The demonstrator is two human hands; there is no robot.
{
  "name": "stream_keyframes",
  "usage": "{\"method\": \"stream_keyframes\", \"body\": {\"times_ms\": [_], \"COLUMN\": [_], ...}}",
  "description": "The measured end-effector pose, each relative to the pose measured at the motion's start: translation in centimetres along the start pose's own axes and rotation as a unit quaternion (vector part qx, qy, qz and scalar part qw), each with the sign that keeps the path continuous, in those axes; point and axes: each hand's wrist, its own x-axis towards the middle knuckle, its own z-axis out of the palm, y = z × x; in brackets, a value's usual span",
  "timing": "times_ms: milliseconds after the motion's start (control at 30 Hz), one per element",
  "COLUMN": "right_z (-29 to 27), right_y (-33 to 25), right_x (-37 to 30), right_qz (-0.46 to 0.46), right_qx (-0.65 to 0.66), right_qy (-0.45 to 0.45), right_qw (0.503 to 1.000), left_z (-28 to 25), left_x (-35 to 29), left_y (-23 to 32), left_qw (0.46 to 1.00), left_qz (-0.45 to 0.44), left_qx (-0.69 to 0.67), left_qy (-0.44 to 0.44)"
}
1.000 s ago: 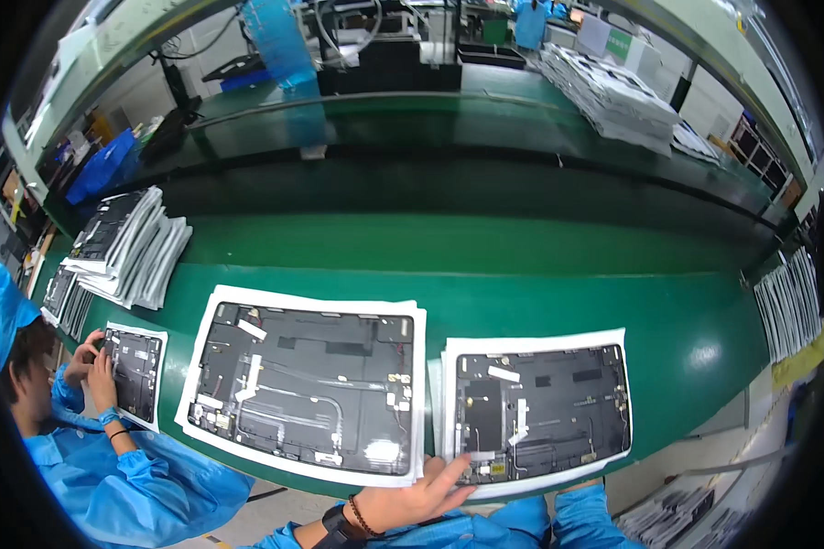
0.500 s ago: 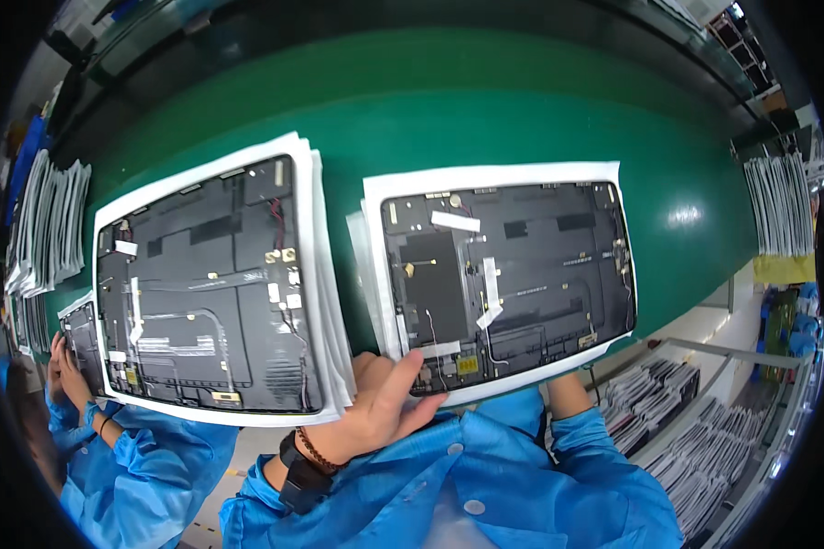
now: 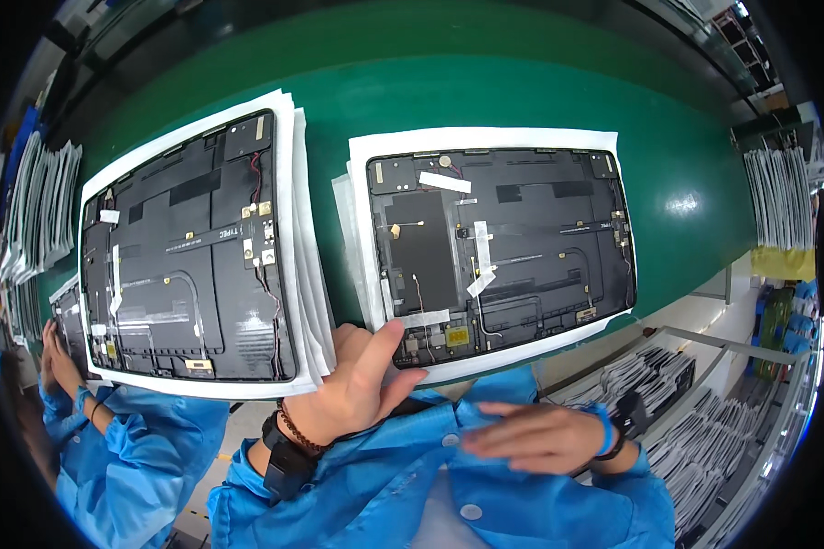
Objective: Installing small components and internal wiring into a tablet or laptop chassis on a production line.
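In front of me lies a black tablet-like housing, inner side up, with cables, white tape strips and a yellow label. White sheets lie under it. My left hand is at its near left corner, thumb and forefinger spread around the corner; the other fingers are partly hidden. My right hand, slightly blurred, hovers before my chest, fingers stretched out and holding nothing. Left of my left hand, a similar housing lies on a stack of white sheets.
At the far left, a co-worker's hands are beside another dark panel. White-sleeved stacks stand behind them, another stack at the right end of the green table. A metal-framed rack holds many sleeved pieces at lower right.
My right hand has come out from beneath the near edge of the right housing, into the space before my chest. My left hand stays at the corner. The whole view has shifted slightly.
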Motion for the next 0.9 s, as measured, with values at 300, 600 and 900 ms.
{"method": "stream_keyframes", "body": {"times_ms": [300,600,900], "right_z": [-12.7,-30.7,-32.2], "right_y": [-9.2,-2.2,7.4], "right_x": [2.3,9.6,13.8], "right_qz": [-0.288,-0.104,-0.082], "right_qx": [0.161,-0.017,0.056], "right_qy": [0.264,0.288,0.249], "right_qw": [0.906,0.952,0.963], "left_z": [-0.4,0.0,0.0], "left_x": [-0.5,0.2,0.0], "left_y": [0.2,-0.4,-0.6], "left_qw": [0.999,1.000,1.000], "left_qz": [-0.024,-0.002,-0.012], "left_qx": [0.044,0.010,-0.002], "left_qy": [-0.012,-0.005,-0.017]}}
